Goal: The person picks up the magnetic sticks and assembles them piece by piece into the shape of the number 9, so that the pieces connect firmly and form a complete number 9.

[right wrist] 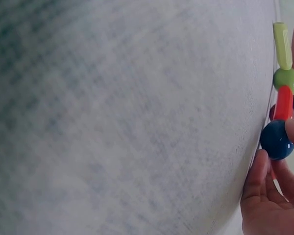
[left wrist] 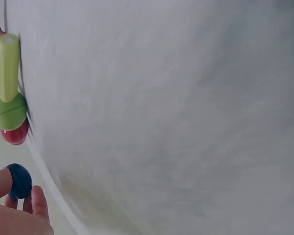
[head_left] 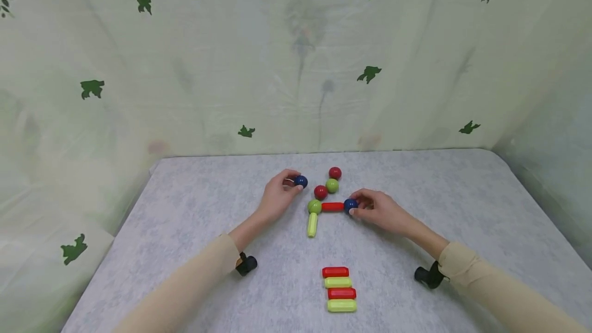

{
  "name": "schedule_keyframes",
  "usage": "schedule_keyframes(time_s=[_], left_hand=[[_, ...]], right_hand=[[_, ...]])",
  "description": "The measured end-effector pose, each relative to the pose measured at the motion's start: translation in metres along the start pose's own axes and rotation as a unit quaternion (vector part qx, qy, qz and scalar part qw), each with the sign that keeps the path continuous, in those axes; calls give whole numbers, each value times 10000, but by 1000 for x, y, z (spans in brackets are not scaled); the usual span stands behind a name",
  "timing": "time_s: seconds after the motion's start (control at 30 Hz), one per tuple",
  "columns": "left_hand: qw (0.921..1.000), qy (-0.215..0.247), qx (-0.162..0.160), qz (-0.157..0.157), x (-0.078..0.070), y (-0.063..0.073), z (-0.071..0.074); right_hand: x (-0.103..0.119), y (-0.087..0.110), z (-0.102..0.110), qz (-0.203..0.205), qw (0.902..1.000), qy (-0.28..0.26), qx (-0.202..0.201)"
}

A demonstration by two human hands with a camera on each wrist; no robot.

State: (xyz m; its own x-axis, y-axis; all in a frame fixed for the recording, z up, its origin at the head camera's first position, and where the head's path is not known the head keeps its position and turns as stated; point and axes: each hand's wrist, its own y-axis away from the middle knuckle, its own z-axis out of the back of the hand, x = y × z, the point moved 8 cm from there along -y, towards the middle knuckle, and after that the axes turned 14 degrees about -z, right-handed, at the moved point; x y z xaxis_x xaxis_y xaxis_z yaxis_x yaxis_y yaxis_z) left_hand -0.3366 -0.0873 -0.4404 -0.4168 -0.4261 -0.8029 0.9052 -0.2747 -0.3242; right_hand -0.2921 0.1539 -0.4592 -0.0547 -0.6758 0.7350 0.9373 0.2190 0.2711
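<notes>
My left hand [head_left: 278, 195] pinches a dark blue ball [head_left: 301, 182] between thumb and fingers, left of the other balls; the left wrist view also shows this ball [left wrist: 20, 181] at the fingertips. With thumb and fingers, my right hand [head_left: 383, 211] grips a second blue ball [head_left: 350, 206] at the right end of a red rod [head_left: 332, 207]. That rod's left end meets a green ball [head_left: 314, 206], from which a yellow-green rod [head_left: 312, 225] extends toward me. In the right wrist view, the gripped blue ball [right wrist: 277, 140] lines up with the red rod [right wrist: 283, 103].
Behind the joined pieces lie a red ball [head_left: 320, 192], a loose green ball [head_left: 332, 185] and another red ball [head_left: 335, 172]. Nearer me, red rods [head_left: 335, 272] and yellow-green rods [head_left: 341, 306] lie in an alternating stack on the grey tabletop [head_left: 194, 209]. A patterned curtain [head_left: 259, 66] hangs behind.
</notes>
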Motion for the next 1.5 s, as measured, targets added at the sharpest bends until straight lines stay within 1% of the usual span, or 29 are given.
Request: schedule_keyframes(time_s=[0.07,0.2,0.3,0.4,0.53,0.63,0.73,0.83,0.97,1.07,1.13,1.2,1.27,1.37,1.43,1.5], left_hand=[[9999,116,-33,65,-2,10,6],[9993,272,43,270,-6,33,13],[9986,317,151,394,-7,49,15],[9981,323,304,422,-9,64,14],[9965,398,628,386,-13,81,9],[9933,538,960,352,-19,92,1],[9892,635,1296,272,-25,101,-9],[9864,717,1456,243,-28,106,-17],[9861,733,1444,360,-29,108,-23],[9862,711,1422,461,-29,109,-25],[9863,705,1402,514,-29,110,-25],[9864,708,1376,556,-29,110,-25],[9864,717,1350,598,-29,111,-25],[9865,724,1312,654,-29,111,-25],[9866,733,1293,668,-29,110,-25],[9865,769,1287,654,-30,110,-26]], right_hand=[[0,0,0,6,10000,18,3],[0,-1,0,14,10000,51,-13],[0,-1,0,-3,10000,66,-7],[-1,-2,-1,-29,10000,79,-2],[-1,-2,-2,-15,10000,80,-23],[0,-1,-1,27,9999,65,-77],[2,1,-1,63,9998,88,-165],[4,3,-2,71,9996,161,-223],[7,6,-1,30,9993,262,-269],[11,11,5,91,9982,302,-515],[16,17,8,236,9963,314,-761],[24,23,9,489,9934,350,-976],[36,30,5,777,9908,399,-1031],[53,38,-12,1122,9894,474,-788],[61,39,-27,1172,9909,490,-433],[66,38,-42,1139,9918,570,-98]])
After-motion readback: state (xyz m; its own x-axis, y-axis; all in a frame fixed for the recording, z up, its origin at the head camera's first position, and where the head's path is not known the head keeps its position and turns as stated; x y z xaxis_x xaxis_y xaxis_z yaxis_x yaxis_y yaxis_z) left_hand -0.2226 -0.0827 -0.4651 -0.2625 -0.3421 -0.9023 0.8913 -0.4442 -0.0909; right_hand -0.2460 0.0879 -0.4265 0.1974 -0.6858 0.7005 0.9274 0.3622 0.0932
